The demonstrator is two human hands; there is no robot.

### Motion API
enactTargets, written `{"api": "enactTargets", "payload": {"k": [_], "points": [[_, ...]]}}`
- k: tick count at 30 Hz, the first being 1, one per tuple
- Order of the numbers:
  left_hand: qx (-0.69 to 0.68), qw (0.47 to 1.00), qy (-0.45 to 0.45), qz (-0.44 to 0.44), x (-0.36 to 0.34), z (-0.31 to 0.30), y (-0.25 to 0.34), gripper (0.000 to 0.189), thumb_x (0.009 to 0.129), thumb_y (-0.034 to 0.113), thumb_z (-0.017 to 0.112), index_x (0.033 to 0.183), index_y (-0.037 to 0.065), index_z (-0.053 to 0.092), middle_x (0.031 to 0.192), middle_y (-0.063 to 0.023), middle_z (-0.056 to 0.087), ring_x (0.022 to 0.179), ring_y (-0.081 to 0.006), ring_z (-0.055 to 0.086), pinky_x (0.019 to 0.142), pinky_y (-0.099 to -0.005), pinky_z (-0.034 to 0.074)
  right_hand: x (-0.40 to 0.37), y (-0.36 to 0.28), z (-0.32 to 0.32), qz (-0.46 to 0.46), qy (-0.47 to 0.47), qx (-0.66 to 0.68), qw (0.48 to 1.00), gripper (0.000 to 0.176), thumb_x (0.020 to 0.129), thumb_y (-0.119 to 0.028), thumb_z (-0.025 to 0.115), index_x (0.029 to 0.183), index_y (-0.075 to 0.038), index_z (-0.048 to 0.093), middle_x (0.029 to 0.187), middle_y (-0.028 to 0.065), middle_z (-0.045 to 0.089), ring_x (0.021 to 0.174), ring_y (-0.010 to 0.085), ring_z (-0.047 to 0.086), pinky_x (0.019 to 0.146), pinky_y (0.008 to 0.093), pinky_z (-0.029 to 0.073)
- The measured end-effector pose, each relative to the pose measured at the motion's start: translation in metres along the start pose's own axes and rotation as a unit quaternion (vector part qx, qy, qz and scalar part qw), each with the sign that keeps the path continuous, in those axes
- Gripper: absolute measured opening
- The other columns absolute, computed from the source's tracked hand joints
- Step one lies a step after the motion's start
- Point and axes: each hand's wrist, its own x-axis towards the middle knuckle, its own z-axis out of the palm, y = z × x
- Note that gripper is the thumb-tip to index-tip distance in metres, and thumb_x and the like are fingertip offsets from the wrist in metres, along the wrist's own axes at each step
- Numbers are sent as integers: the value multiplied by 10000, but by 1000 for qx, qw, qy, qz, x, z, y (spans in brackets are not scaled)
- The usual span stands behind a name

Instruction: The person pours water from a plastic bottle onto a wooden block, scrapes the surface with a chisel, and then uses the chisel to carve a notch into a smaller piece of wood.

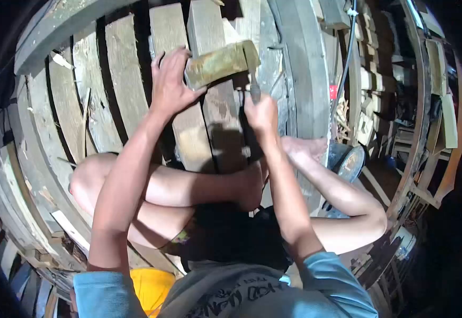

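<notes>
At the left end of a wooden block, my left hand grips with the thumb along the lower edge and the fingers at the upper corner. The block is yellowish brown and lies slightly tilted over the slats. My right hand is closed around the dark handle of a hand tool. Its broad, dull head overlaps the block's right end in this view. The exact kind of tool cannot be made out. Both forearms reach forward over my crossed bare legs.
Wooden slats with dark gaps form the platform under me. A thick curved beam borders it at the far left. Yellow cloth or plastic shows near my left sleeve. To the right are a dark cable, a round metal lid-like object and stacked wood.
</notes>
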Motion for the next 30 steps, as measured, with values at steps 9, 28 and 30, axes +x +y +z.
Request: {"api": "enactTargets", "payload": {"k": [9, 28, 30], "points": [[7, 1000, -25, -5, 1, -1, 0, 753, 551, 294, 860, 1165, 44, 502, 1191, -125, 573, 1248, -278, 480, 1092, -500, 235, 3, -10, -2, -10, 26, -10, 1000, 265, 832, -206, 602, 985, -2, 672, 841, 267, 642, 833, 431, 641, 703, 458, 510], [16, 1000, -24, -2, -3, 2, -3, 770, 555, 320, 859, 1179, 44, 502, 1222, -115, 556, 1255, -265, 470, 1094, -484, 235, -6, -6, -2, -1, 38, -9, 999, 266, 836, -238, 634, 924, 9, 678, 822, 272, 648, 821, 449, 636, 690, 471, 511], [11, 1000, -20, -6, 3, -1, 0, 763, 552, 312, 862, 1172, 43, 506, 1217, -114, 560, 1252, -265, 473, 1092, -479, 237, -32, 24, 2, -9, 33, -12, 999, 272, 832, -221, 630, 955, 18, 675, 837, 285, 645, 822, 454, 638, 707, 475, 513]]}}
